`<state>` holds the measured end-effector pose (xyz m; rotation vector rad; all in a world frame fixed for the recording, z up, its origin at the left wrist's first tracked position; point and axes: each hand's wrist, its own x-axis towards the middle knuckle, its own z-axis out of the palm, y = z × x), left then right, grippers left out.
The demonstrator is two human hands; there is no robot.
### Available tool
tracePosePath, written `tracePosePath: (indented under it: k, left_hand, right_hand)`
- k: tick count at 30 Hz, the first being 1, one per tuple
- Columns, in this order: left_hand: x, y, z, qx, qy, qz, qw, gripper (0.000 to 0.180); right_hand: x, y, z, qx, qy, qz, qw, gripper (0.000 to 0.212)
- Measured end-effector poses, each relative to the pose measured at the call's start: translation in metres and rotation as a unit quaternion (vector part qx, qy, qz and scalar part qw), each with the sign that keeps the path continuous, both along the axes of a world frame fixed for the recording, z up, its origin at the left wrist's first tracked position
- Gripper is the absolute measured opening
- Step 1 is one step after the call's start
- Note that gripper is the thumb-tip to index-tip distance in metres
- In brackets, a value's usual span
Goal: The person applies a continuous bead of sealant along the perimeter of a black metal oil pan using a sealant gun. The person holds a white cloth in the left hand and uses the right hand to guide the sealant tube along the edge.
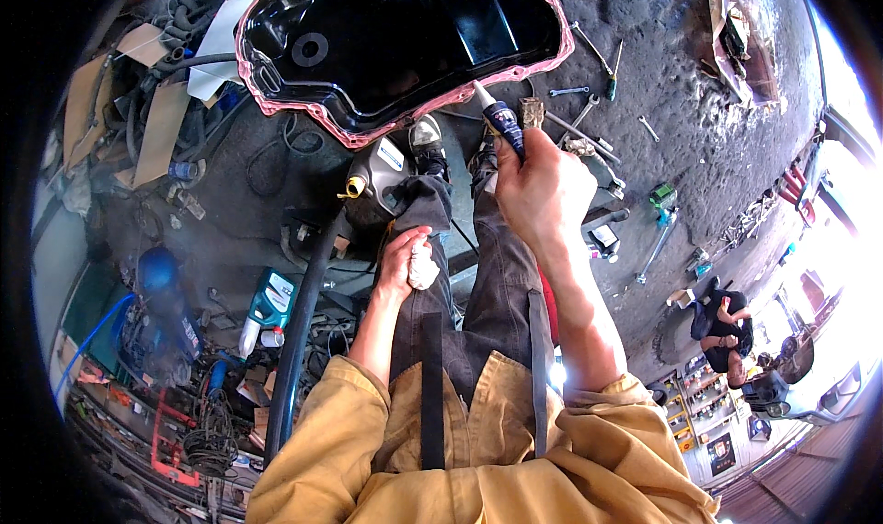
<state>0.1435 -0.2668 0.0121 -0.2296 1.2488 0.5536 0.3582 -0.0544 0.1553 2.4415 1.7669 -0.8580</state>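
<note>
My right hand (547, 191) is closed around a dark blue sealant tube (505, 127). The tube's pale conical nozzle (482, 93) points away from me and is at the near edge of a large black oil pan (405, 41); I cannot tell whether it touches. A pink-red bead or gasket (368, 136) runs along the pan's flange. Inside the pan, toward its left, is a dark grey ring-shaped disc (310, 50). Over my left thigh, my left hand (395, 259) grips a crumpled white rag (423, 268).
Several wrenches (586, 112) and a green-handled screwdriver (613, 85) lie on the dirty floor at right. A dark canister (375, 176) stands by my left foot, near a teal bottle (274, 296). Cardboard and hoses (156, 138) clutter the left. Another person (722, 326) sits far right.
</note>
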Motion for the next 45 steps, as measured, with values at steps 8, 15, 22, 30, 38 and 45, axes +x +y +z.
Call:
tracePosePath:
  k: [8,15,22,30,38,45]
  left_hand:
    - [0.001,0.005,0.007,-0.001,-0.014,0.002,1.000,0.030]
    - [-0.002,0.003,0.004,-0.006,-0.002,0.003,1.000,0.030]
    - [-0.003,0.001,0.001,-0.002,-0.002,-0.001,1.000,0.032]
    - [-0.005,-0.003,-0.002,-0.002,0.002,-0.003,1.000,0.031]
    - [-0.002,0.003,0.004,-0.010,-0.007,0.004,1.000,0.028]
    - [-0.002,-0.001,0.002,0.008,-0.005,-0.003,1.000,0.030]
  right_hand:
    - [0.005,0.003,0.000,0.001,-0.004,-0.006,1.000,0.030]
    - [0.008,0.006,0.002,0.010,0.006,-0.007,1.000,0.028]
    - [0.012,0.007,0.002,0.014,-0.003,-0.011,1.000,0.027]
    - [0.015,0.006,0.000,0.004,-0.001,-0.031,1.000,0.029]
    - [0.011,0.001,0.003,-0.019,0.032,-0.048,0.998,0.031]
    - [0.012,0.004,-0.001,-0.014,0.057,-0.088,0.994,0.034]
